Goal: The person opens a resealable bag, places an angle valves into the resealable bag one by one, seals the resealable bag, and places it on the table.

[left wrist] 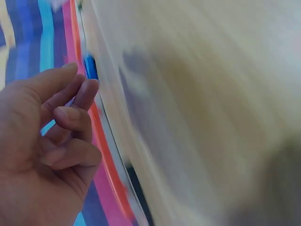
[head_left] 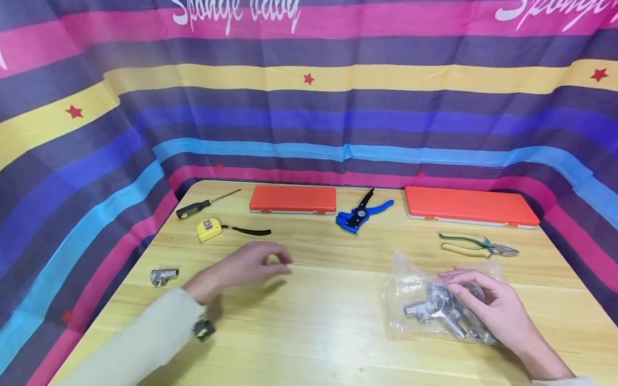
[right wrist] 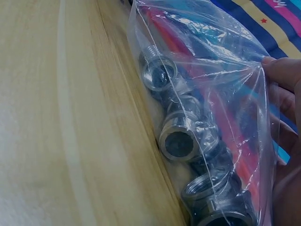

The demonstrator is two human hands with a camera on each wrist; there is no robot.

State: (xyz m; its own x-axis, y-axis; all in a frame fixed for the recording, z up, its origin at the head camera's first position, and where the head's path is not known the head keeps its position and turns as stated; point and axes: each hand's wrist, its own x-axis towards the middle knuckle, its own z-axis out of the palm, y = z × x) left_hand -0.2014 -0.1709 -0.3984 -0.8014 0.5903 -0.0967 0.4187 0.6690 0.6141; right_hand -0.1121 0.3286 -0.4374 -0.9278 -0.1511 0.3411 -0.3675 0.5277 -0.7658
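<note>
My right hand pinches the edge of a clear plastic bag at the right of the table. Inside the bag lie several shiny metal pipe fittings. The right wrist view shows the thumb and fingers at the gathered film of the bag, with threaded round openings on the fittings. My left hand, fingers loosely bent and holding nothing, hovers over the table left of centre. Left of that wrist, a single tee-shaped metal fitting lies on the wood.
Along the back are a screwdriver, two red cases and a blue wire stripper. A yellow tape measure with a black strap lies front of the screwdriver. Pliers lie behind the bag. Striped cloth surrounds the table.
</note>
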